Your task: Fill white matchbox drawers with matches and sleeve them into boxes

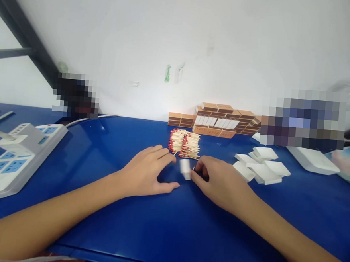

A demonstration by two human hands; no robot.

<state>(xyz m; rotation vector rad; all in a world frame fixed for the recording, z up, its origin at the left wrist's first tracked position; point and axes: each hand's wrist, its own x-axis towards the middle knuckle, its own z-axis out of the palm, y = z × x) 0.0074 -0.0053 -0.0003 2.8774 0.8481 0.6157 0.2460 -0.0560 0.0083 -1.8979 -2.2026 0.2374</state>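
Note:
A small white matchbox tray (185, 169), blurred by motion, is tilted between my two hands. My right hand (219, 180) pinches its near edge between thumb and curled fingers, though the exact contact is partly hidden. On the tray's other side, my left hand (150, 169) has its thumb and forefinger spread apart. Its fingertips are close to the front left of a pile of red-tipped matches (189, 144), where a match end shows beside the forefinger. The pile lies in two rough rows just beyond both hands.
Stacked matchboxes (217, 120) stand along the wall. Several white trays (264, 165) lie heaped right of my right hand, near a white flat box (313, 160). A power strip (17, 156) occupies the left of the blue table (168, 226). A white cable (88, 119) runs behind.

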